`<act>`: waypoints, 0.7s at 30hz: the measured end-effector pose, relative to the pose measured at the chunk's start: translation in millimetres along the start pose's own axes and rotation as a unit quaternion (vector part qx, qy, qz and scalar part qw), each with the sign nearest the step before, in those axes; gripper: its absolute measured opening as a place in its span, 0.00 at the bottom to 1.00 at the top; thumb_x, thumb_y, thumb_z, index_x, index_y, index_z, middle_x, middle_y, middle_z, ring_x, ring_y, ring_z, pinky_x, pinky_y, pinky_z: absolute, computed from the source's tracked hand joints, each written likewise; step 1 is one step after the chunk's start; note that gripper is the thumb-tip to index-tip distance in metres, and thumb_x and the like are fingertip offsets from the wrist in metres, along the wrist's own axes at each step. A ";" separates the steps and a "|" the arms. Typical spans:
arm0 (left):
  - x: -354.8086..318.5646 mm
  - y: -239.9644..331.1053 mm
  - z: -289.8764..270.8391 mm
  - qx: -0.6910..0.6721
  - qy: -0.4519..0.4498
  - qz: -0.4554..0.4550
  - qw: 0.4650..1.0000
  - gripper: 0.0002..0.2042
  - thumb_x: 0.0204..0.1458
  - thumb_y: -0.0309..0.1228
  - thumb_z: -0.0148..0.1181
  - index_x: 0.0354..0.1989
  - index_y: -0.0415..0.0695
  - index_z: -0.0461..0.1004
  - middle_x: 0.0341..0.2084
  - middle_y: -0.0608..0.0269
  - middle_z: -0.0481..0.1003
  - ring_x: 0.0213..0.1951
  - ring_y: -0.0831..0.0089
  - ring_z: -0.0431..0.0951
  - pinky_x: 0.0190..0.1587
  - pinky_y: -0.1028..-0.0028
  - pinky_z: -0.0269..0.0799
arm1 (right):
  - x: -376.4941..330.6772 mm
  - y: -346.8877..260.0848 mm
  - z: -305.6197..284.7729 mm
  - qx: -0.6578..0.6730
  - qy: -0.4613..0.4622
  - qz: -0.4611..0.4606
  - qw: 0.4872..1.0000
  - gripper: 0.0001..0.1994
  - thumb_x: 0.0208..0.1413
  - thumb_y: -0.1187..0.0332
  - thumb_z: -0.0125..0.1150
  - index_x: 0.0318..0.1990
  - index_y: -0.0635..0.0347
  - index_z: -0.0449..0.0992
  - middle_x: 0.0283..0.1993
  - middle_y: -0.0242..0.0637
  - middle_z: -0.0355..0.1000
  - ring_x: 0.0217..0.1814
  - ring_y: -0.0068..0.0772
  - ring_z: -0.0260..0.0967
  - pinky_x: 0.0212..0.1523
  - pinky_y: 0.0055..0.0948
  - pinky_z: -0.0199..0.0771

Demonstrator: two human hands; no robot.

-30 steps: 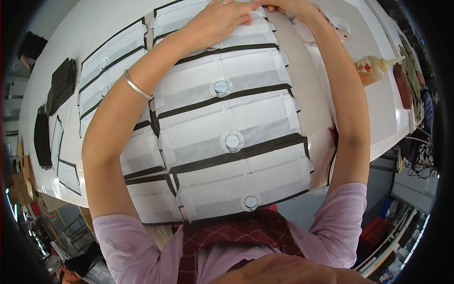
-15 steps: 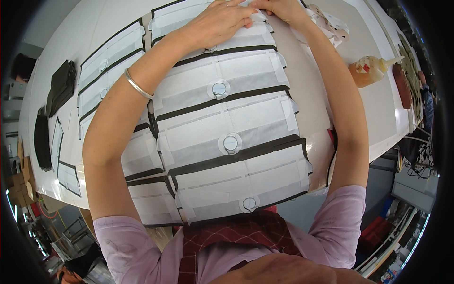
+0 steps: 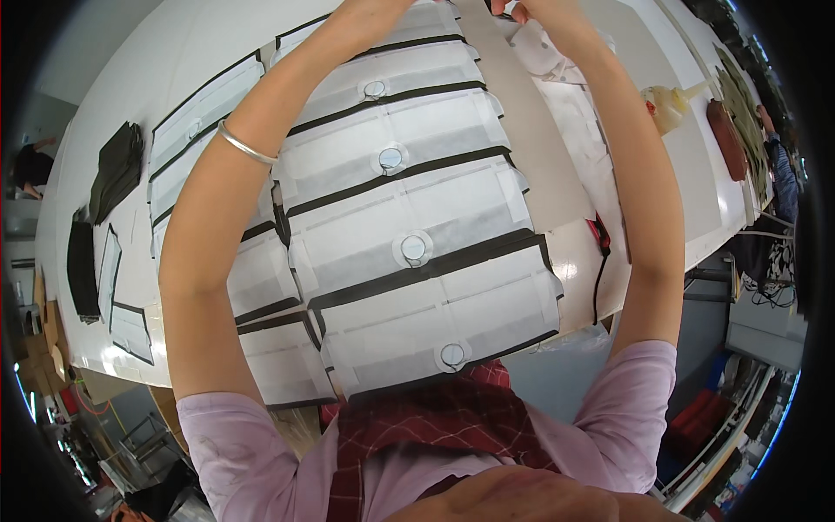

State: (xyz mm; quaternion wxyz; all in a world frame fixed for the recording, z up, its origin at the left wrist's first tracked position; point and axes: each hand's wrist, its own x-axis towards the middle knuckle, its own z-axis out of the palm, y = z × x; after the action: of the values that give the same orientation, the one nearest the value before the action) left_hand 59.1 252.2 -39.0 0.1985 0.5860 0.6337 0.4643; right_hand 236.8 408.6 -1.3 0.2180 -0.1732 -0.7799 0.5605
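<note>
My left hand (image 3: 376,12) reaches over the far panels in a column of overlapping white panels (image 3: 409,202), its fingers cut off by the top edge. Each panel is backed with thin white material, edged in black, and most show a round, clear-looking disc (image 3: 390,158). To the right, my right hand (image 3: 555,16) is at the top edge with its visible fingers curled; what they hold, if anything, is hidden. Just below it lies a crumpled white sheet with dark round spots (image 3: 537,50), and white strips (image 3: 581,130) run down beside my right forearm.
A second column of panels (image 3: 261,283) lies partly under my left forearm. Dark folded cloth (image 3: 117,170) is stacked at the left. Past my right forearm are a squeeze bottle of yellowish liquid (image 3: 668,109) and a brown case (image 3: 726,139). A black cord (image 3: 598,283) lies near the front edge.
Both hands have moved apart and farther up, partly out of view. The right hand has left the panels for the crumpled white sheet. White strips beside the right forearm now show.
</note>
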 end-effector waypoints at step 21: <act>-14.5 -17.4 -8.4 0.461 -0.067 0.157 0.871 0.21 0.54 0.22 0.49 0.57 0.43 0.74 0.57 0.59 0.75 0.67 0.50 0.63 0.68 0.53 0.57 | -145.5 9.5 -105.8 -0.201 -0.127 0.220 0.946 0.07 0.51 0.72 0.71 0.35 0.59 0.79 0.25 0.23 0.72 0.21 0.12 0.60 0.23 0.17 0.60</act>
State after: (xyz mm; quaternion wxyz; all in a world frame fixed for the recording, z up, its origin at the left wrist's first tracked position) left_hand 46.1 237.8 -53.4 -0.1284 0.7325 0.6604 0.1043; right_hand 416.5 421.2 -2.3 -0.0508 -0.3082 -0.8400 0.4436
